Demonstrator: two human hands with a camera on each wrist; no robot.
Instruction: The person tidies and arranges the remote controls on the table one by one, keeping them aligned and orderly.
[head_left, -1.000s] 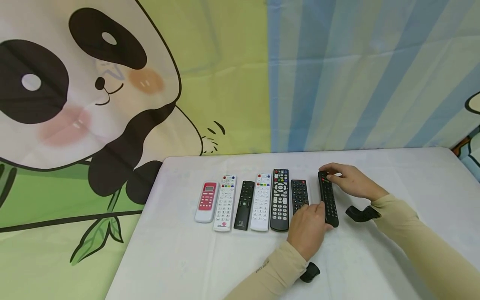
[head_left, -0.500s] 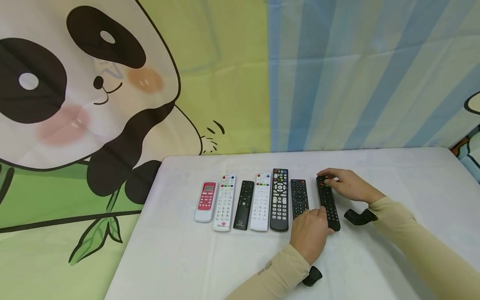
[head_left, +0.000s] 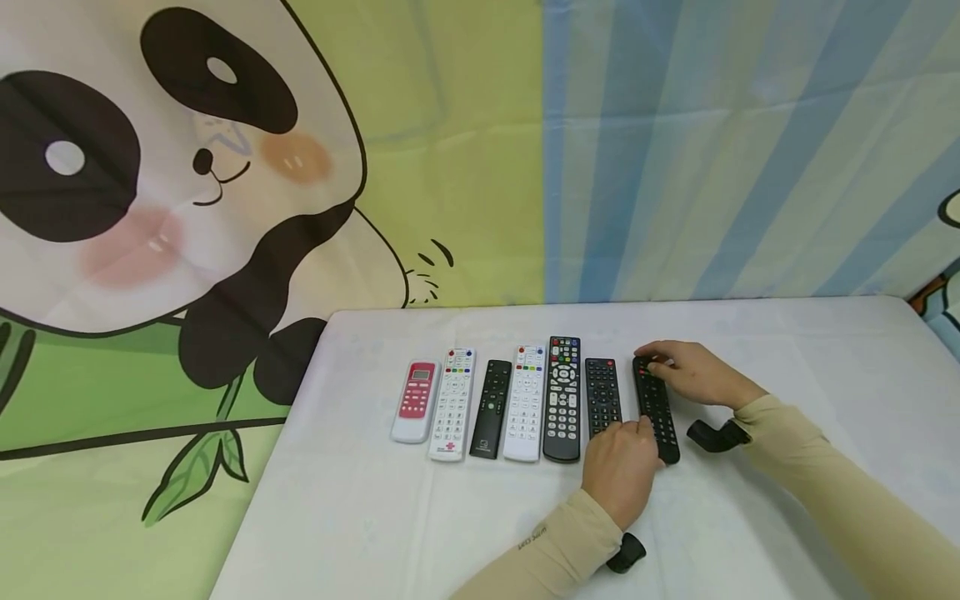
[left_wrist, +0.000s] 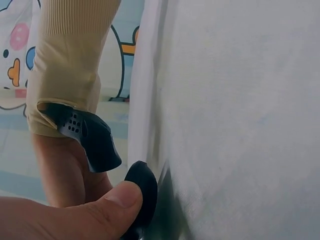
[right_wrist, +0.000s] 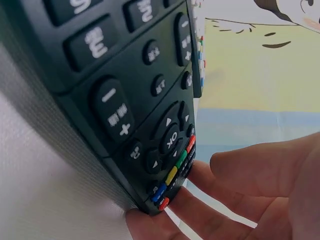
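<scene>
A black remote control (head_left: 655,410) lies at the right end of a row on the white table. My left hand (head_left: 621,471) holds its near end, fingers at the left side; in the left wrist view the thumb (left_wrist: 125,195) presses on the dark end. My right hand (head_left: 697,372) is at the far end. In the right wrist view its fingertips (right_wrist: 150,224) touch the end of the remote, while the thumb (right_wrist: 240,167) stands apart from it. Just left lies a smaller black remote (head_left: 602,392), its lower part behind my left hand.
Leftward in the row lie a large black remote (head_left: 562,400), a white remote (head_left: 524,404), a slim black one (head_left: 491,408), another white one (head_left: 452,406) and a pink-and-white one (head_left: 415,402). Black curved pieces (head_left: 717,436) stick out at the sleeves. A panda-print cloth (head_left: 450,150) hangs behind the table.
The rightmost remote has shifted slightly toward the near side, with both hands following it. Its far end now sits a little lower in the head view. The other remotes stay in place.
</scene>
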